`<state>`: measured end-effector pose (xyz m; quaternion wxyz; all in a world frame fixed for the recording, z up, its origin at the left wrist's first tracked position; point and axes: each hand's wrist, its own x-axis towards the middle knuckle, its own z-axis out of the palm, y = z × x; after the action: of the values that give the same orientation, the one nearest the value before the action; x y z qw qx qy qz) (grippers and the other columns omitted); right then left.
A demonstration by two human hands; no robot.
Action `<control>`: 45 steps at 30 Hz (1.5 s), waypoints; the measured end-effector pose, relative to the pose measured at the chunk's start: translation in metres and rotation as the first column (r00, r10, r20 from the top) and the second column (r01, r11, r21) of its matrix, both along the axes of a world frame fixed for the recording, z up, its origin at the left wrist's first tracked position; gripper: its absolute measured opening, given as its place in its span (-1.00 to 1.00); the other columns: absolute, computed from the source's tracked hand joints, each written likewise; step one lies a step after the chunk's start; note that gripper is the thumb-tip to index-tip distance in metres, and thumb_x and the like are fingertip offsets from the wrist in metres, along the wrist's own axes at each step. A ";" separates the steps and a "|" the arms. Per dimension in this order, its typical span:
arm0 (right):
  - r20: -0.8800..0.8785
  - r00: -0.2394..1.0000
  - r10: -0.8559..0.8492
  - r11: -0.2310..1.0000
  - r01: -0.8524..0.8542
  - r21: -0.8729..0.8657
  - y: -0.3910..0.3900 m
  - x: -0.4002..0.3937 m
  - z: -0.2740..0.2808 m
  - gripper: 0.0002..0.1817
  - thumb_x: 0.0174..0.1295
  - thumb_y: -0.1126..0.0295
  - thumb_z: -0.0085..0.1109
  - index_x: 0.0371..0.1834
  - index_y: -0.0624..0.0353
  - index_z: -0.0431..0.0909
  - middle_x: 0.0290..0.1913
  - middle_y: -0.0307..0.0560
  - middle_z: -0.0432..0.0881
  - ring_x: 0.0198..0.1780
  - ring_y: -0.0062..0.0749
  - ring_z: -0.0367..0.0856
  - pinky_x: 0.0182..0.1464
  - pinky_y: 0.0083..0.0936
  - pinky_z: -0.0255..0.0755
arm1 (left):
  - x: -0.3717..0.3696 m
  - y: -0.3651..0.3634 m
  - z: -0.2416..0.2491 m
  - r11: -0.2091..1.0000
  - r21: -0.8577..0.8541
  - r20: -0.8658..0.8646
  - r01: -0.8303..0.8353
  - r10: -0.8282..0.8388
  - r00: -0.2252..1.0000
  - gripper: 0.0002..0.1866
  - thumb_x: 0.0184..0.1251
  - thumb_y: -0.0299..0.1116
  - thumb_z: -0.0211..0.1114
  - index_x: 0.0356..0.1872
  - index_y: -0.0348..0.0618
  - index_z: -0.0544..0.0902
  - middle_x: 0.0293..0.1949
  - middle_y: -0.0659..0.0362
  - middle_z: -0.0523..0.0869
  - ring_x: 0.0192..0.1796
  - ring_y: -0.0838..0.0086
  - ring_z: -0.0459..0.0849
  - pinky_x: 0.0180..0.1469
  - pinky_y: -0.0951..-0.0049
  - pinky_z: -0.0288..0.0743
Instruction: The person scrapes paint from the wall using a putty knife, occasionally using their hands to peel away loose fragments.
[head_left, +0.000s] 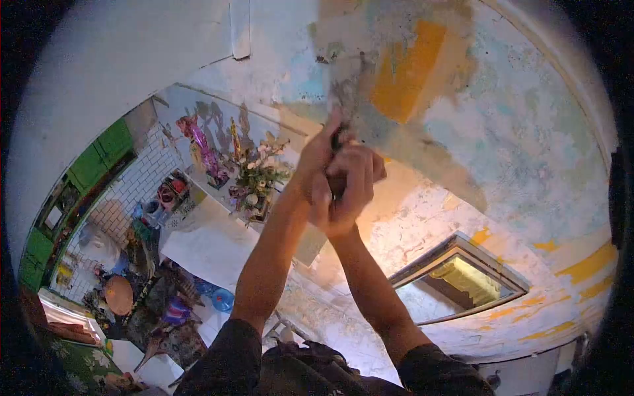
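Both my hands are raised together against the patchy wall surface (502, 125). My left hand (318, 157) is closed around the upper part of a dark-handled scraper (339, 137), its thumb pointing up along the tool. Just below and to the right, my right hand (353, 179) wraps its fingers round the lower handle. Motion blur and the hands hide most of the tool, and its blade end is hard to make out against the grey-brown patch. Beside it is an orange-yellow patch (411, 69) among worn pale blue and beige paint.
A framed opening (462, 277) lies at the lower right. On the left, a flower arrangement (257, 175) and a pink wrapped figure (201, 148) stand by a white surface (205, 247). Green cabinets (92, 155), white brick tiles and household clutter are farther left.
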<state>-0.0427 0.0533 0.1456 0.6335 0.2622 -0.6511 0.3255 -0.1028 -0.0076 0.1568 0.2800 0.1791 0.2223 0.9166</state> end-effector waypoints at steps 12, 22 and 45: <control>-0.001 0.998 0.064 0.998 -0.064 0.027 -0.006 -0.004 0.015 -0.77 -0.04 0.28 0.09 -0.53 0.22 0.35 -0.46 0.00 0.38 -0.33 -0.12 0.33 -0.17 -0.27 0.14 | 0.010 -0.001 0.010 0.980 0.192 0.168 0.050 -0.083 0.982 -0.57 0.32 0.08 0.12 -0.56 -0.03 0.36 -0.71 0.32 0.34 -0.72 0.57 0.33 -0.69 0.55 0.24; 0.014 0.994 0.111 0.993 -0.111 0.036 0.001 -0.001 0.005 -0.76 -0.05 0.27 0.08 -0.54 0.23 0.33 -0.50 -0.01 0.35 -0.31 -0.10 0.35 -0.13 -0.28 0.14 | 0.022 0.001 0.020 0.993 0.120 0.137 -0.016 -0.001 0.991 -0.56 0.33 0.08 0.09 -0.57 0.00 0.32 -0.66 0.32 0.40 -0.70 0.63 0.33 -0.70 0.64 0.20; -0.037 0.999 -0.008 0.995 0.005 -0.098 0.025 0.059 -0.042 -0.71 0.01 0.21 0.04 -0.60 0.22 0.30 -0.50 -0.02 0.42 -0.29 -0.12 0.36 -0.10 -0.26 0.21 | 0.080 0.029 -0.018 0.944 -0.317 -0.116 -0.094 0.060 0.991 -0.49 0.40 0.14 -0.07 -0.62 -0.01 0.31 -0.64 0.40 0.23 -0.64 0.70 0.13 -0.61 0.65 0.01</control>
<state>0.0166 0.0784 0.1034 0.6587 0.2347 -0.6233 0.3501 -0.0224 0.0216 0.1393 0.2575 0.1701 0.3899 0.8676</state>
